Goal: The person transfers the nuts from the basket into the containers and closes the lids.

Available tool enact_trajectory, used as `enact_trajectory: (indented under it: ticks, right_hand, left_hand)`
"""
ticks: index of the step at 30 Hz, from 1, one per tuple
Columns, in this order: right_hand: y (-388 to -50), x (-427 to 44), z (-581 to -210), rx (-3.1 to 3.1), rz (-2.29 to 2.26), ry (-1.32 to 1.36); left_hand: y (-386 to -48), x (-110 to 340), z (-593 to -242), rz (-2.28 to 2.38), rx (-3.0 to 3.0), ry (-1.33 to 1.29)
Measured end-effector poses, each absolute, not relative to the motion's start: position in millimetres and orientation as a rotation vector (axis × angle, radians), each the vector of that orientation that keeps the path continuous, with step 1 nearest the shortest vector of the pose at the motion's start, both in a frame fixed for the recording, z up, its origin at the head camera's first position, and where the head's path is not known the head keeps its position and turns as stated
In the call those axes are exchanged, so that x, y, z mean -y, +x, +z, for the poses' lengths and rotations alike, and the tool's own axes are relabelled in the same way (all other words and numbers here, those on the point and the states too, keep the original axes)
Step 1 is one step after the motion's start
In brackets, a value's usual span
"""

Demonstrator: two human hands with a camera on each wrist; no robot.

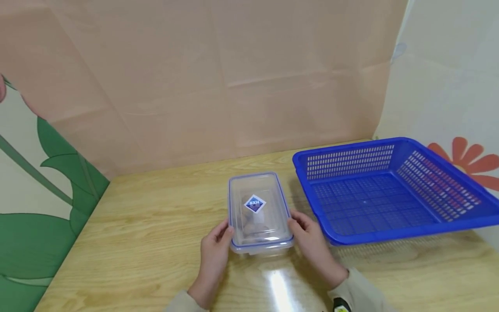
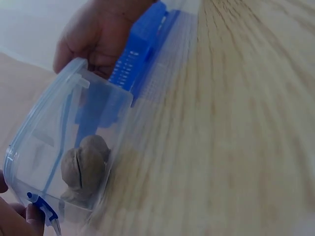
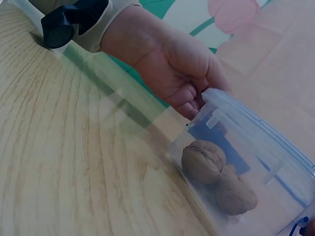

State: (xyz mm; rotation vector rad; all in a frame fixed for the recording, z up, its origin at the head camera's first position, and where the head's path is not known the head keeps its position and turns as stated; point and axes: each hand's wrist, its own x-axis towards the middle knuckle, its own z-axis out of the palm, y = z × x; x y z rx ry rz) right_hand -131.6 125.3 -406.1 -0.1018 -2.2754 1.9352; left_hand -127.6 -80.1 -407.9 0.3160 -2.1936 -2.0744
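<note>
A clear plastic food container [image 1: 269, 190] with a blue-edged lid and a diamond-shaped label stands on the table, between both hands. My left hand [image 1: 216, 249] grips its left side near the front, thumb at the lid's edge. Opposite, my right hand [image 1: 312, 242] holds the right side, thumb by the rim. Brown walnuts [image 2: 86, 164] lie on the container's floor; the right wrist view shows two of these walnuts [image 3: 202, 162] pressed together. A blue side latch [image 2: 44, 206] is beside the left fingers in the left wrist view. The lid sits on the container.
A large blue plastic basket [image 1: 374, 199] with slotted walls stands close to the right of the container. The wooden table [image 1: 148, 225] extends left and front. A beige covering [image 1: 218, 78] hangs behind, and flower-patterned sheets [image 1: 58, 173] flank the sides.
</note>
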Motion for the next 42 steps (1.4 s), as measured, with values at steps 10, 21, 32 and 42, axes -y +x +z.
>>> enact_trajectory:
  ticks: [10, 21, 32, 42]
  right_hand:
    - [-130, -122, -418, 2.052, 2.193, -0.251]
    - [-133, -118, -418, 1.922, 2.161, -0.232]
    - [-137, -117, -412, 1.969, 2.139, -0.264]
    - [-139, -108, -410, 1.993, 2.07, -0.283]
  left_hand:
    - [-127, 70, -427, -2.229, 1.945, 0.221]
    - [-128, 67, -428, -2.209, 1.833, 0.158]
    - [-132, 67, -418, -2.261, 1.806, 0.196]
    - [-130, 67, -413, -2.255, 1.839, 0.278]
